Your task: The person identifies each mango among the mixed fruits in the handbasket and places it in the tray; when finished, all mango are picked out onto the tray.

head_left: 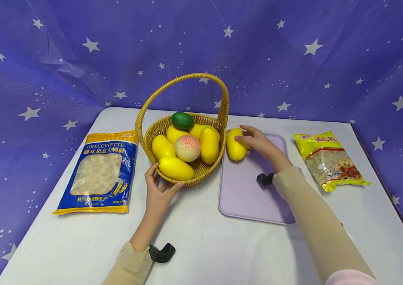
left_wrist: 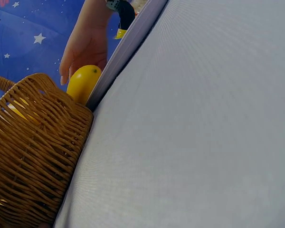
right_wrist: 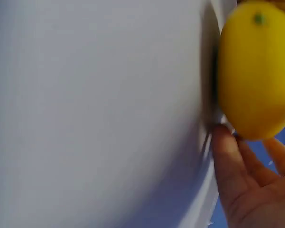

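A wicker basket [head_left: 201, 180] with a tall handle holds several yellow mangoes, a peach [head_left: 187, 148] and a dark green fruit [head_left: 182, 120]. My left hand [head_left: 158, 194] grips the basket's front left side, its thumb and fingers spread around the weave. Just above those fingers, one mango [head_left: 176, 168] lies at the front rim. Right of the basket, another yellow mango [head_left: 236, 146] stands at the upper left of a lilac tray [head_left: 248, 206]. My right hand [head_left: 258, 143] is at that mango's right side, fingers loosely extended; in the right wrist view the fingertips are near its lower end.
On the left lies a blue and yellow bag of orecchiette pasta [head_left: 96, 174]. A yellow and clear food bag [head_left: 329, 160] lies on the right. White cloth covers the table [head_left: 201, 245], and a purple star-patterned curtain [head_left: 258, 51] hangs behind it.
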Available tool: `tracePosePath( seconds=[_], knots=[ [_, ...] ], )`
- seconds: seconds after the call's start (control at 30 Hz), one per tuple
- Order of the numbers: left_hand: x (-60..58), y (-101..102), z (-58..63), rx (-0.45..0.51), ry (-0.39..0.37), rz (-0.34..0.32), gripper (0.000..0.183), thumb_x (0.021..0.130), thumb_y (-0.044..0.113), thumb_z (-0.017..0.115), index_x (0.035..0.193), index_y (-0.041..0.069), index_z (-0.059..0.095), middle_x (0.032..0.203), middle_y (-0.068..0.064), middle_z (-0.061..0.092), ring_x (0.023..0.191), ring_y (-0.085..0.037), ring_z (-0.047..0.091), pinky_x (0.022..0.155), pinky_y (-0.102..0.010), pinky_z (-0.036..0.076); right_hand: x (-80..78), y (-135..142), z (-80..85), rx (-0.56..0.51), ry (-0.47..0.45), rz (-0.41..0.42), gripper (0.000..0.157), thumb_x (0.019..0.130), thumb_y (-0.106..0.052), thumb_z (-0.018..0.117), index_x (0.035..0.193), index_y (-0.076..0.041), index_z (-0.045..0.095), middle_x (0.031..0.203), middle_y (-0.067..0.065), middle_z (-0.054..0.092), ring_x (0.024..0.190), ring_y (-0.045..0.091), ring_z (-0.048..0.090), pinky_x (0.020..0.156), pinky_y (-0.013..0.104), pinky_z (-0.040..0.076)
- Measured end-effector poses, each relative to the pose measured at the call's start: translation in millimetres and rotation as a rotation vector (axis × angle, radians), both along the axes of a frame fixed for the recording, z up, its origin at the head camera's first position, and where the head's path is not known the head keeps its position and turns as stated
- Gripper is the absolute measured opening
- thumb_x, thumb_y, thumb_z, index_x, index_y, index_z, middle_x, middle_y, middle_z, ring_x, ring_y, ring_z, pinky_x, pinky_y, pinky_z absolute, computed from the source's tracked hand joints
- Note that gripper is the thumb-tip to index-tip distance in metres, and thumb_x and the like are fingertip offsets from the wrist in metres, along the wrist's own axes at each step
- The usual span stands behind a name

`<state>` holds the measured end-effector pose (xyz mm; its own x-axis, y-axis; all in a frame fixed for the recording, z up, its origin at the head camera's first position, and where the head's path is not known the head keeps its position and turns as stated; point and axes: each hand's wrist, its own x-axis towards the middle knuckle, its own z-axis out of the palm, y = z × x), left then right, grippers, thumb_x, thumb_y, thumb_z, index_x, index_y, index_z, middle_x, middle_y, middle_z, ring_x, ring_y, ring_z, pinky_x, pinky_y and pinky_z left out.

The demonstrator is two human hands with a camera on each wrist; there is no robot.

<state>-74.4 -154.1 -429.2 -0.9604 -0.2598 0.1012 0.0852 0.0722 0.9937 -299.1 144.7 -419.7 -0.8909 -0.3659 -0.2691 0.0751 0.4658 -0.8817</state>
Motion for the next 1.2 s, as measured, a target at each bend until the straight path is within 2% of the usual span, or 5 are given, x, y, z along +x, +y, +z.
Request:
tracePosePath(
  seconds=[0.27, 0.47, 0.7, 0.97, 1.2],
  knots=[
    [0.0, 1, -0.6, -0.003, -0.002, 0.002, 0.083, 0.084, 0.004, 0.075, 0.145, 0.009, 0.018, 0.153, -0.011, 0.016, 0.138, -0.028, 0.026, 0.101, -0.046, 0.041, 19.8, -6, 8.8, 0.218, 0.316, 0.045, 0.081, 0.089, -0.046, 0.065, 0.153, -0.013, 0.026, 0.152, 0.018, 0.031, 0.134, 0.039, 0.035, 0.108, 0.053, 0.030],
    [0.8, 1, -1.1, 0.001, -0.009, 0.002, 0.084, 0.083, 0.004, 0.075, 0.145, 0.009, 0.018, 0.152, -0.011, 0.016, 0.137, -0.028, 0.027, 0.101, -0.046, 0.041, 46.4, -14, 25.1, 0.153, 0.549, -0.060, 0.077, 0.088, -0.036, 0.070, 0.152, -0.016, 0.032, 0.148, 0.016, 0.035, 0.133, 0.034, 0.034, 0.107, 0.052, 0.032],
    [0.6, 1, 1.6, 0.006, 0.000, -0.002, 0.084, 0.084, 0.003, 0.074, 0.145, 0.008, 0.017, 0.152, -0.012, 0.015, 0.137, -0.028, 0.026, 0.101, -0.045, 0.040, 81.1, -40, 45.6, -0.061, 0.647, -0.058, 0.076, 0.084, -0.020, 0.076, 0.149, -0.019, 0.038, 0.141, 0.012, 0.045, 0.122, 0.032, 0.049, 0.098, 0.049, 0.045],
    [0.5, 1, 1.8, 0.017, 0.001, -0.007, 0.084, 0.084, 0.001, 0.073, 0.145, 0.007, 0.017, 0.152, -0.012, 0.016, 0.137, -0.028, 0.027, 0.102, -0.045, 0.039, 91.5, -69, 39.6, 0.176, 0.798, 0.101, 0.076, 0.083, -0.030, 0.077, 0.148, -0.019, 0.039, 0.142, 0.011, 0.044, 0.128, 0.028, 0.043, 0.105, 0.045, 0.038],
    [0.4, 0, -0.4, 0.004, 0.018, -0.017, 0.084, 0.084, 0.002, 0.073, 0.146, 0.008, 0.016, 0.151, -0.012, 0.016, 0.136, -0.028, 0.028, 0.103, -0.045, 0.039, 87.0, -85, 34.6, 0.271, 0.792, 0.140, 0.078, 0.082, -0.034, 0.077, 0.148, -0.015, 0.039, 0.142, 0.014, 0.042, 0.126, 0.032, 0.044, 0.105, 0.045, 0.037]
  ],
)
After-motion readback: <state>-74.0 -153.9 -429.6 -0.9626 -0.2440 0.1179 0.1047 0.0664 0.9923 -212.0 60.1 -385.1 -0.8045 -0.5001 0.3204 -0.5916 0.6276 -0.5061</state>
